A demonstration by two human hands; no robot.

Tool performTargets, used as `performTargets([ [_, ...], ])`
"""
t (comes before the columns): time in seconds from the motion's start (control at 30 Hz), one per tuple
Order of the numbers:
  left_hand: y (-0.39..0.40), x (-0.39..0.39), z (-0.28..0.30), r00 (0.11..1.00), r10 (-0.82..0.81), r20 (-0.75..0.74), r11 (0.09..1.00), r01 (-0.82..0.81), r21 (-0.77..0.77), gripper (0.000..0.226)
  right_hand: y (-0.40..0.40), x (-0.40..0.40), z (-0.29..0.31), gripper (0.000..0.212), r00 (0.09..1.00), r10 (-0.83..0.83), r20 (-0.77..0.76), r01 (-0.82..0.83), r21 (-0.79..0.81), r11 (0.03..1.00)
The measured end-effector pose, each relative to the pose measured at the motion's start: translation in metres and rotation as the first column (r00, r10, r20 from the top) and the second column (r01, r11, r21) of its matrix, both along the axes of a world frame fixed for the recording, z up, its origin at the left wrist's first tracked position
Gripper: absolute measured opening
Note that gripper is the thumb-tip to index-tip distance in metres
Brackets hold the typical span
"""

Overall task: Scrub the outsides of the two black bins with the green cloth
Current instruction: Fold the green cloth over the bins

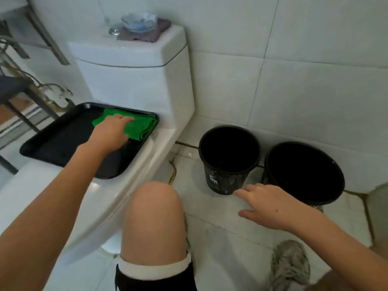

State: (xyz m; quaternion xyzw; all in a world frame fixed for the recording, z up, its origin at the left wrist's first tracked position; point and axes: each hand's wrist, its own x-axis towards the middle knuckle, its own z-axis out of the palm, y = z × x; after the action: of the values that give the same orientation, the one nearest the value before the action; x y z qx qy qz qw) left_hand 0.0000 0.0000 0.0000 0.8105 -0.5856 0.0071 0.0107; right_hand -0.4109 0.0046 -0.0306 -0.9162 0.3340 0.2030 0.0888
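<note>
Two round black bins, one to the left and one to the right, stand side by side on a pale tiled floor against a white tiled wall, their smooth plastic rims almost touching, in this head-camera view of a bathroom. The left bin carries a small white mark low on its outer wall, too blurred to read; scuffed pale streaks show beside it. A folded green cloth, soft and ribbed at its folds, lies in the far right corner of a shallow black rectangular tray with rounded corners, which rests on the closed lid of a glossy white ceramic toilet. The person's left hand reaches across the tray, fingers bent down onto the cloth's near edge; whether they have closed around it cannot be told. The right hand hovers open, fingers spread and empty, just in front of the two bins and touching neither. A bare knee fills the centre foreground. On the cistern top sits a clear glass bowl on a dull purple cloth.
</note>
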Motion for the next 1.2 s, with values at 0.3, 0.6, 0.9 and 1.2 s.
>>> performTargets([
  [0.3, -0.014, 0.03, -0.01, 0.942, -0.092, 0.323, 0.992, 0.06, 0.11, 0.037, -0.003, 0.015, -0.015, 0.05, 0.998, 0.049, -0.037, -0.048, 0.009, 0.999],
  [0.6, -0.028, 0.013, 0.05, 0.965, -0.042, 0.26, 0.962, 0.11, -0.251, 0.027, -0.012, 0.019, -0.002, 0.052, 0.999, 0.012, 0.05, -0.009, -0.047, 0.999],
  [0.9, -0.022, -0.132, 0.101, 0.944, -0.322, 0.076, 0.892, 0.329, -0.31, 0.027, -0.024, 0.019, 0.037, 0.06, 0.531, -0.319, 0.785, 0.43, 0.075, 0.9],
  [1.2, -0.028, -0.256, 0.054, 0.829, -0.559, 0.009, 0.811, 0.549, -0.203, 0.029, -0.025, 0.002, 0.053, 0.058, 0.595, -0.379, 0.709, 0.577, -0.048, 0.815],
])
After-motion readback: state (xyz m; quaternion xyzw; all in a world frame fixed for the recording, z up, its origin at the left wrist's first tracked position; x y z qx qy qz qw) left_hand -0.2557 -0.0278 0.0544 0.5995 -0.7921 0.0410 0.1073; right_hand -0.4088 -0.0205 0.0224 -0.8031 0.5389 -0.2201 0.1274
